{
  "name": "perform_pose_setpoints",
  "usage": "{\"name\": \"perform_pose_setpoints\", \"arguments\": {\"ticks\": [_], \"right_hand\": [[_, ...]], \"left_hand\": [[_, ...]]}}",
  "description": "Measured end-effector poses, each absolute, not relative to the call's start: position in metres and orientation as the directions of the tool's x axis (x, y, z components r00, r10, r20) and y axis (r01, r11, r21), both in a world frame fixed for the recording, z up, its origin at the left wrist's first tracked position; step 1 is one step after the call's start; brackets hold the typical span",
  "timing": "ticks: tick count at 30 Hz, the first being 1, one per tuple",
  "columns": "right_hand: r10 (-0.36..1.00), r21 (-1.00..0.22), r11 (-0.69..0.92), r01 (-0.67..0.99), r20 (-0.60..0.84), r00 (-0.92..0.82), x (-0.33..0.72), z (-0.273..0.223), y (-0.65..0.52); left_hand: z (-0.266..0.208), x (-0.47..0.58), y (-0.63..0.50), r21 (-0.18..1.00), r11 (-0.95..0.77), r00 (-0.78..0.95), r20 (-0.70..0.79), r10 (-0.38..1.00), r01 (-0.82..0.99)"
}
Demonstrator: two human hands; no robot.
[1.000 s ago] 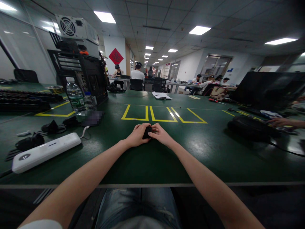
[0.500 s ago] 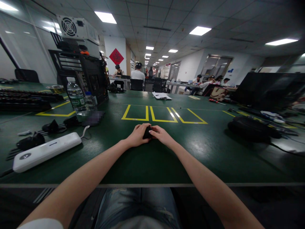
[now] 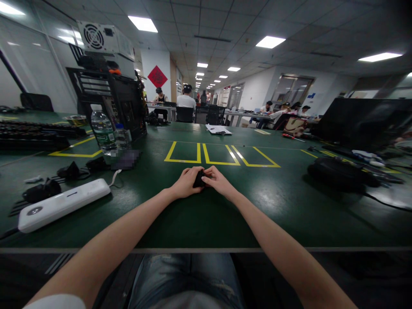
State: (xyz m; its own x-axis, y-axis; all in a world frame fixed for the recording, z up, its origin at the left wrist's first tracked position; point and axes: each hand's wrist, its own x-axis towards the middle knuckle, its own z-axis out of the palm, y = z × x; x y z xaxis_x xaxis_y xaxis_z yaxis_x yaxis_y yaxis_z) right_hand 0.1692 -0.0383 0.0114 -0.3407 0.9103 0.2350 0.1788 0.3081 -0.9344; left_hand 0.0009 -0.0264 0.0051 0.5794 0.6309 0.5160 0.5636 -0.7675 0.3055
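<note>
Between my two hands is a small black object (image 3: 198, 179), mostly covered by fingers, so its kind cannot be made out. My left hand (image 3: 186, 183) is wrapped round its left side. From the right, my right hand (image 3: 217, 180) closes on it with thumb and fingers. Both hands are low over the green table (image 3: 193, 223), just on the near side of the yellow tape outlines (image 3: 222, 163).
On the left lie a white power strip (image 3: 64, 201) and black parts (image 3: 43, 190). Behind them stand a water bottle (image 3: 103, 131) and an open computer case (image 3: 125, 107). A black pouch-like item (image 3: 337, 174) and a monitor (image 3: 367, 124) are on the right; a clipboard (image 3: 219, 129) lies farther back.
My right fingers and thumb have shifted very slightly on the black object. My left hand has stayed in place.
</note>
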Motion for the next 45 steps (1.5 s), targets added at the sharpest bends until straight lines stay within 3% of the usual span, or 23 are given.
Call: {"name": "perform_pose_setpoints", "arguments": {"ticks": [11, 22, 35, 45], "right_hand": [[0.942, -0.962, 0.196, 0.188, 0.132, -0.309, 0.1689, 0.0103, -0.037], [0.898, -0.943, 0.307, 0.127, 0.242, -0.368, 0.1685, 0.0133, -0.0398], [0.938, -0.964, 0.199, 0.178, 0.134, -0.319, 0.1696, 0.01, -0.0364], [0.897, -0.941, 0.307, 0.14, 0.237, -0.374, 0.1715, 0.0109, -0.0378]], "left_hand": [[0.0073, 0.0, -0.0284, 0.299, -0.766, 0.585, 0.508, 0.633, 0.569], [0.0049, 0.0008, -0.0266, 0.297, -0.77, 0.582, 0.518, 0.627, 0.565], [0.0045, 0.0, -0.0259, 0.295, -0.769, 0.582, 0.518, 0.627, 0.567], [0.0052, -0.0008, -0.0266, 0.294, -0.78, 0.587, 0.528, 0.614, 0.552]]}}
